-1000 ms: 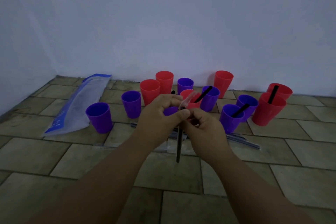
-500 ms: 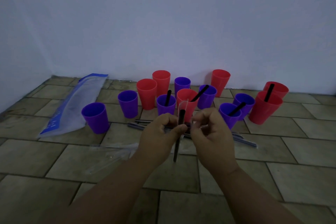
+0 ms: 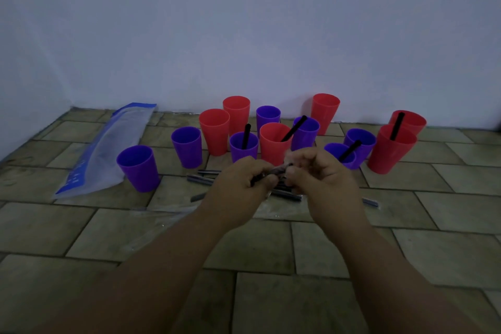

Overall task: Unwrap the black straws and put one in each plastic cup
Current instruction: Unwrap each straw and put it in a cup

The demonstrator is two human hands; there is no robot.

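Fingers point(image 3: 267, 180) of the left hand point(image 3: 238, 187) and right hand point(image 3: 322, 179) pinch one wrapped straw point(image 3: 278, 170) between them, above the floor point(image 3: 271, 247). Behind stand seven purple cups point(image 3: 138, 168) and six red cups point(image 3: 214, 130); four hold straws point(image 3: 246, 135). The wall point(image 3: 244, 35) closes the back; open floor lies nearest.

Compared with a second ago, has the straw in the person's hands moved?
Yes: the straw swung from hanging upright to lying nearly level in front of the middle red cup.

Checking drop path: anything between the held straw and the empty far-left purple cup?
Nothing visible. The left hand and right hand pinch the straw; between it and the purple cup only wrapped straws lie flat on the floor.
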